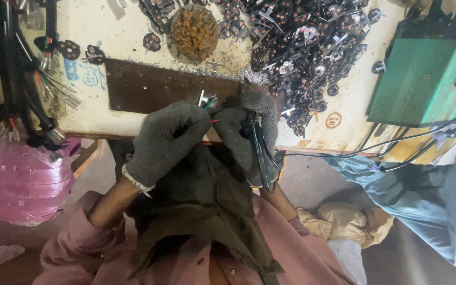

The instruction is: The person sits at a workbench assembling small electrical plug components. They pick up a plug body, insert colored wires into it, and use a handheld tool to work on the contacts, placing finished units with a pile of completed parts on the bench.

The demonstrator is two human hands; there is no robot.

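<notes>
Over our cream workbench (106,31), our gloved left hand (167,142) pinches a red wire (215,121) pointing toward three o'clock, where our right hand (252,134) grips a black tool (259,153).

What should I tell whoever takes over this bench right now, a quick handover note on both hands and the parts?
Left hand: gloved, closed on thin coloured wires at the bench edge.
Right hand: gloved, gripping a dark pen-like tool, tip at the small part on the brown board.
Pile of small round parts lies beyond, green box at right.
Done: cannot tell. Left: the piece in hand is being worked.
</notes>
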